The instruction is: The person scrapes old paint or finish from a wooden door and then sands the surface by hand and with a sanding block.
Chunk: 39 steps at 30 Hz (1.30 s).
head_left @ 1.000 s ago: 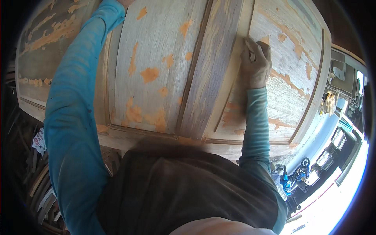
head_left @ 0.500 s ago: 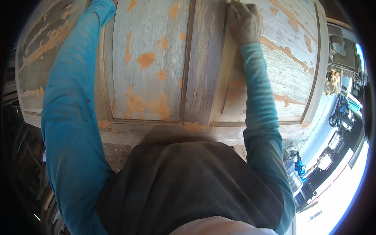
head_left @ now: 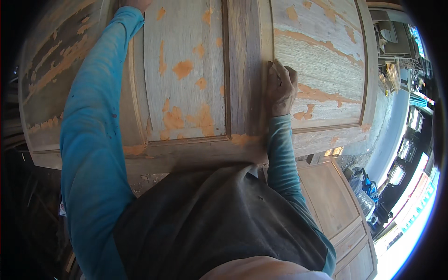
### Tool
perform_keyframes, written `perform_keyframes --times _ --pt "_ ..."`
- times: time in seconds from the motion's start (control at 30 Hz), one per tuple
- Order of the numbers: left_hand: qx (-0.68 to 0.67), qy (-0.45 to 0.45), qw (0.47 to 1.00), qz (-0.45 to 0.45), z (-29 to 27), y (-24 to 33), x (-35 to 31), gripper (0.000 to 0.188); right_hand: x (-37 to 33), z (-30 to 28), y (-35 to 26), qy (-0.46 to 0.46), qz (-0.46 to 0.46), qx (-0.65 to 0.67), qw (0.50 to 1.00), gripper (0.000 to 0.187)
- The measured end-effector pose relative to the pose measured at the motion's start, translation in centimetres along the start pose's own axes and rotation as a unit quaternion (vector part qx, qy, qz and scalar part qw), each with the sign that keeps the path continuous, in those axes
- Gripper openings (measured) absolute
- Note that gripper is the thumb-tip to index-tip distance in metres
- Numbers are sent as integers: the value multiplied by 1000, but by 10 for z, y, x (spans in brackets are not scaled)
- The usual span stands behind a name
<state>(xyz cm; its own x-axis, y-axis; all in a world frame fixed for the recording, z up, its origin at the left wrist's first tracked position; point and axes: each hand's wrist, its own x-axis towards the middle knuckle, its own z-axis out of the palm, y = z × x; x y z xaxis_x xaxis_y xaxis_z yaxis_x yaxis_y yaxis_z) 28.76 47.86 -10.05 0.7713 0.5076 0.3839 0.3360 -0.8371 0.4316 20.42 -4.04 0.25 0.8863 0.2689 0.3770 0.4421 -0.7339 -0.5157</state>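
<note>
A wide wooden panelled door (head_left: 245, 51) lies in front of me, its panels blotched with orange filler (head_left: 182, 69). My right hand (head_left: 282, 89) is closed and pressed against the moulding between the bare middle rail and the right panel. Something small and dark shows at its fingertips, too hidden to name. At the upper edge, my left hand (head_left: 137, 4) rests by the moulding left of the middle panel. Only its back near the wrist shows; its fingers are out of the picture.
Another panelled door (head_left: 332, 196), without orange patches, stands lower on the right. Beyond it are blue and clear plastic bags (head_left: 366, 193) and a pale wall strip (head_left: 389, 135). Dark stacked timber (head_left: 16, 140) lies along the left side.
My right hand has slid along the moulding toward me, still closed. My left hand has come slightly into view. The view has shifted, showing the second door at the right.
</note>
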Motion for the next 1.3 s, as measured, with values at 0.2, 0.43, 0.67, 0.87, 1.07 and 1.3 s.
perform_keyframes --times 0.2,0.43,0.67,0.87,1.07,1.3 --pt "59 -9 998 6 -33 10 -7 54 39 30 8 17 16 22 999 26" --pt "-42 15 999 12 -24 3 -6 48 262 152 65 39 -60 15 997 22" --pt "-78 -30 996 -42 -30 17 -12 38 178 109 23 5 -37 -16 999 24" --pt "-56 -59 996 -22 -38 24 -12 31 169 106 28 36 -82 -33 995 23" --pt "-60 -4 998 2 -16 29 -1 33 303 170 59 75 -44 -1 996 29" --pt "-125 -34 990 -48 -30 18 -11 34 143 97 21 24 -71 -13 997 24"
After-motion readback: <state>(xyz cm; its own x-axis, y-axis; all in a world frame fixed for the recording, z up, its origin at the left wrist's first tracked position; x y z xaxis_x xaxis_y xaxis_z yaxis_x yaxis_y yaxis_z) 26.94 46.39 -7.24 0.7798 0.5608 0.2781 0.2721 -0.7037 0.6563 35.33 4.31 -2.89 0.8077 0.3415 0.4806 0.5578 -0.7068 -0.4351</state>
